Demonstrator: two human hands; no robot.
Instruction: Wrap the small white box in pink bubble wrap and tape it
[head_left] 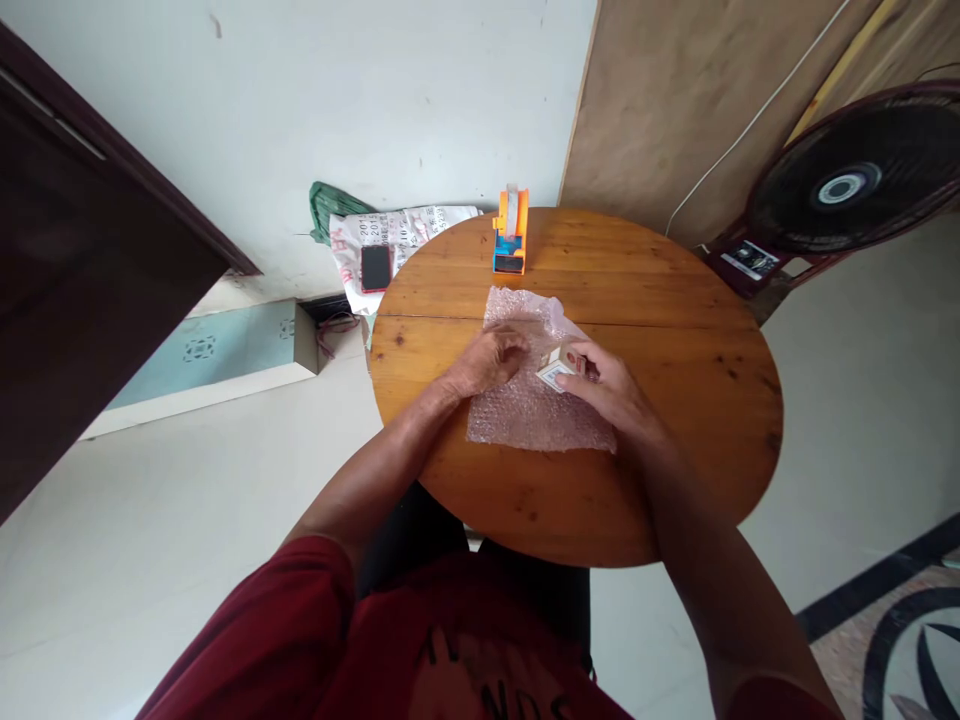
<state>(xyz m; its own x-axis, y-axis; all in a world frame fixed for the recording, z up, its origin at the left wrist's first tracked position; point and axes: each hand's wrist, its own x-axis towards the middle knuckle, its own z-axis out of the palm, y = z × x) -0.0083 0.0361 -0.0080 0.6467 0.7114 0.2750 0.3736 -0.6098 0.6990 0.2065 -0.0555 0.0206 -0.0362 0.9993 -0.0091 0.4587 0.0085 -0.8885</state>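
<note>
A sheet of pinkish bubble wrap [525,410] lies in the middle of a round wooden table [675,330]. A small white box [557,369] rests on the wrap. My right hand [604,385] is closed on the box from the right. My left hand [487,362] rests on the wrap just left of the box, its fingers curled on a fold of the sheet that rises over the box. An orange and blue tape dispenser [511,232] stands at the far edge of the table, apart from both hands.
A dark floor fan [851,190] stands to the right behind the table. A printed sack [390,240] with a black phone [375,267] on it lies by the wall on the left. A dark door [82,270] fills the left side.
</note>
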